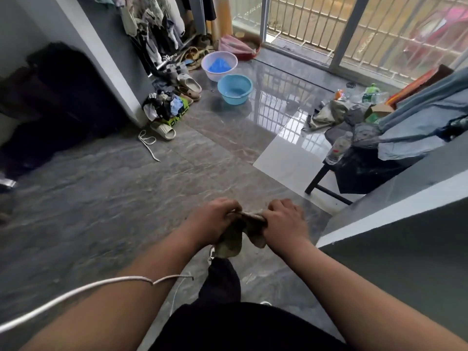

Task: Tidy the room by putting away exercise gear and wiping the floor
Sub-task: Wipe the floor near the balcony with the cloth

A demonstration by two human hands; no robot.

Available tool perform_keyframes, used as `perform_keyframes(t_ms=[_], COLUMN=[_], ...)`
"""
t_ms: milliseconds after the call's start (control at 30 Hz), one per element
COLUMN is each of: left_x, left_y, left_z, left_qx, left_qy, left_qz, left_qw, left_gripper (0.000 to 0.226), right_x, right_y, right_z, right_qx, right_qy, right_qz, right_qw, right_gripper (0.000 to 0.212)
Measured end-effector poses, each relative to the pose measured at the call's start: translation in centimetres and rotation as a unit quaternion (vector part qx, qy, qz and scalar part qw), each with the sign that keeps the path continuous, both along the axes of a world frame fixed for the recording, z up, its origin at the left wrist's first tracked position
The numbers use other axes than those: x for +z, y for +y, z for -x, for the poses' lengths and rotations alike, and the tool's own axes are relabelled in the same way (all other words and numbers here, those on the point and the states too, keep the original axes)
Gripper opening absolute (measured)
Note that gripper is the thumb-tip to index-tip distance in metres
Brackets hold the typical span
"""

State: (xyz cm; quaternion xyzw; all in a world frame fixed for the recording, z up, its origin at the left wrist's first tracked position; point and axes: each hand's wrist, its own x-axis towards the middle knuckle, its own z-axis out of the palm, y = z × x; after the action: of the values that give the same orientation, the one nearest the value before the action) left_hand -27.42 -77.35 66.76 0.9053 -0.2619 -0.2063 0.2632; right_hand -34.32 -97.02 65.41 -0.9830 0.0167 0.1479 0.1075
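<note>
White cord (pixel 76 291) drapes over the left forearm at lower left. Both hands, left hand (pixel 215 219) and right hand (pixel 285 221), grip a dirty grey-brown rag (pixel 243 234) at lower centre, above the grey marble floor (pixel 114 198). Light blue plastic basin (pixel 235 89) sits upper centre.

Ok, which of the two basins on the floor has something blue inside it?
The white basin, farther from the person, nearer the shoes and hanging clothes. It holds a crumpled blue item; the blue basin beside it looks empty.
</note>
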Motion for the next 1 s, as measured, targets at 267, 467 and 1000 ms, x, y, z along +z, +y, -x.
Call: perform_keyframes(t_ms=[267, 467, 1000], left_x=[-5.6, -13.0, -52.2], left_y=[-0.5, -2.0, -6.3], left_z=[-13.3, -23.0, -35.1], left_qx=[-0.030, -0.079, -0.152], left_qy=[0.052, 0.091, -0.003], left_qz=[0.031, 0.044, -0.165], left_qw=[0.998, 0.992, 0.975], left_gripper=[0.015, 0.017, 0.036], right_x=[-5.4, -13.6, -50.5], right_y=[-2.1, -2.9, -13.0], right_z=[-12.3, -21.0, -28.8], right_qx=[-0.065, -0.025, -0.090], right_qy=[0.158, 0.070, 0.074], right_qz=[0.088, 0.047, -0.119], right_qw=[0.981, 0.996, 0.986], right_gripper=[0.058, 0.066, 0.060])
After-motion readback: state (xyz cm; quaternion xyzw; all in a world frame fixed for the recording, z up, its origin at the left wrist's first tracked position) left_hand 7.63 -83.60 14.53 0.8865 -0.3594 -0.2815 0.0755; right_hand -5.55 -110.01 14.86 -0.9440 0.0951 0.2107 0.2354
